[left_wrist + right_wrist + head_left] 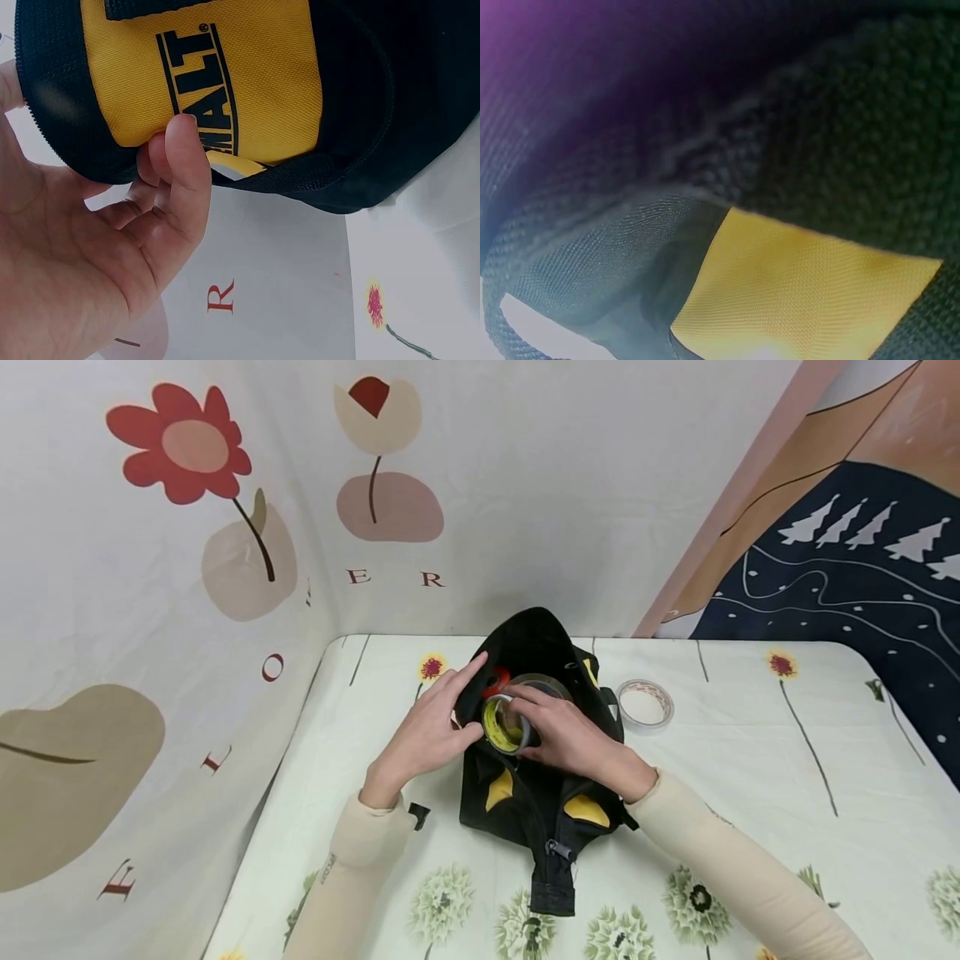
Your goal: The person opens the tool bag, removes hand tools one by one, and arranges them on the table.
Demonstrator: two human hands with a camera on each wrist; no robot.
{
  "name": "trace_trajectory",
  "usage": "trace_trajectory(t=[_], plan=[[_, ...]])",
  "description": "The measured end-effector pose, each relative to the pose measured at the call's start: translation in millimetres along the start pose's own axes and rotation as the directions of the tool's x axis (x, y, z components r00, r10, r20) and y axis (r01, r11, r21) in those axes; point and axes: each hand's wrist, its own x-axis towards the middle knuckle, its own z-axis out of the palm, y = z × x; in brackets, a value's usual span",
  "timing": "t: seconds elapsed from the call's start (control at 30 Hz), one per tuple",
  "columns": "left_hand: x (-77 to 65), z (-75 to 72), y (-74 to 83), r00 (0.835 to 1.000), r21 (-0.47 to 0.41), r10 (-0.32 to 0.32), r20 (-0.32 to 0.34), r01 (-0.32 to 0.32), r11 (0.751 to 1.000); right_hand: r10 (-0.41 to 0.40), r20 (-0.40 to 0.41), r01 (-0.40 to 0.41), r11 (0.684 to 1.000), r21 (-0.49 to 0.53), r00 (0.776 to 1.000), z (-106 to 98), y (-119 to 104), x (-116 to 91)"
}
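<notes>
A black and yellow zippered tool bag [498, 810] lies with its mouth spread open on the table. My left hand [429, 731] holds the bag's left rim; in the left wrist view its fingers [184, 180] lie against the yellow lettered panel [277, 82]. At the mouth, my right hand [562, 727] grips a tape roll with a yellow-green core [495, 727]. Inside, behind that roll, are a red thing [497, 681] and a clear round edge [547, 683], both partly hidden. The right wrist view is filled by the bag's dark fabric [840, 135] and a yellow patch [795, 292].
Another tape roll [647, 704] lies flat to the right of the bag. A black strap end [418, 815] shows left of the bag. The table has a flowered cloth [750, 777], and a printed curtain [570, 485] hangs behind it.
</notes>
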Motion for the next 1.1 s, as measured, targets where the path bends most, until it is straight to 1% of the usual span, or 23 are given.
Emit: trace_trajectory(t=[0.27,0.4,0.63,0.73,0.9,1.1], plan=[[0.4,-0.1,0.1,1.0,0.004,0.006,-0.006,-0.006,1.0,0.029,-0.06,-0.029,1.0,-0.003,0.998,-4.1,-0.8,-1.6],[-0.3,-0.4,0.6,1.0,0.006,0.009,-0.006,-0.009,1.0,0.034,-0.099,-0.037,0.999,-0.027,0.995,-7.7,-3.1,-2.2],[-0.3,0.6,0.8,1.0,0.019,0.006,-0.005,-0.006,1.0,0.052,-0.186,-0.072,0.992,-0.1,0.981,-19.2,-9.7,-4.0],[0.0,1.0,1.5,1.0,0.019,-0.003,-0.002,0.003,1.0,0.073,-0.218,-0.099,0.989,-0.111,0.973,-25.2,-11.7,-7.2],[-0.6,0.8,2.5,1.0,0.015,-0.009,-0.002,0.009,1.0,0.111,-0.253,-0.134,0.988,-0.076,0.961,-33.5,-15.1,-13.1],[-0.8,1.5,2.0,1.0,0.021,0.004,-0.014,-0.004,1.0,0.146,-0.278,-0.155,0.988,-0.011,0.949,-33.5,-18.0,-19.7]])
